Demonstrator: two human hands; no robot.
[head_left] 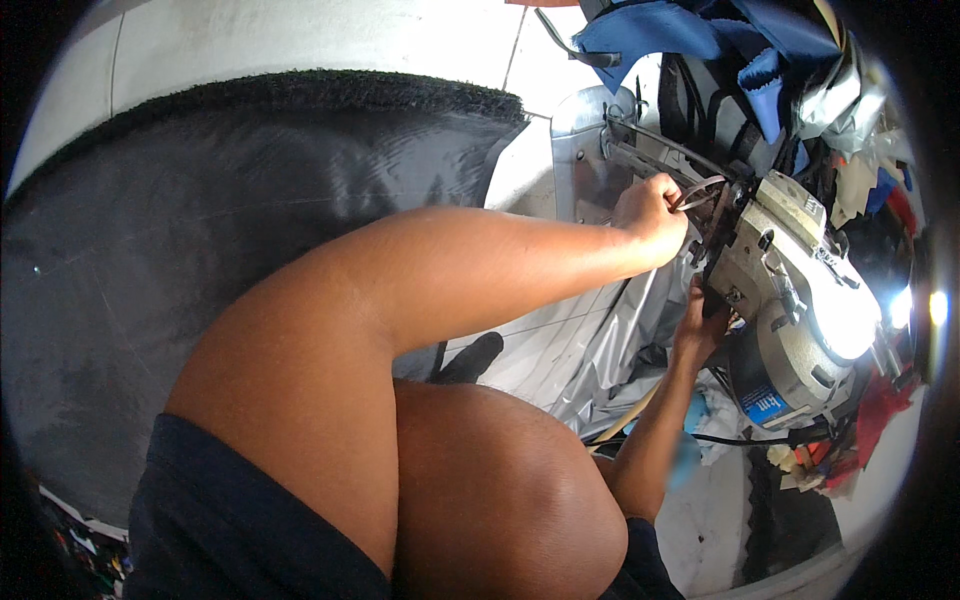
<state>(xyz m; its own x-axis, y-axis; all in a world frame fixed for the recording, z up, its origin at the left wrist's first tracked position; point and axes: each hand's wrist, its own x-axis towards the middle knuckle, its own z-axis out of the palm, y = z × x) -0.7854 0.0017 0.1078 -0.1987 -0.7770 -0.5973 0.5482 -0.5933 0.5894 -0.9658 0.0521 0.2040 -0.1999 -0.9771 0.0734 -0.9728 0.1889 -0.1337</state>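
A cloth cutting machine (755, 265) with a grey metal body and a rounded motor housing lies tipped over at the right, its long metal stand and base plate (582, 150) pointing to the upper left. My left hand (655, 218) is closed beside the stand, pinching a thin brownish loop (704, 190) that reaches toward the machine's head. Lower down, my right hand (704, 322) grips the underside of the machine, its thumb upward; most of its fingers are hidden behind the body.
Blue fabric (680, 35) hangs at the top right, and coloured scraps (870, 430) lie beyond the machine. Silvery plastic sheeting (590, 375) lies below my hands. A black cable (745, 440) runs from the machine. A large black mat (200, 210) covers the left side over pale tiles.
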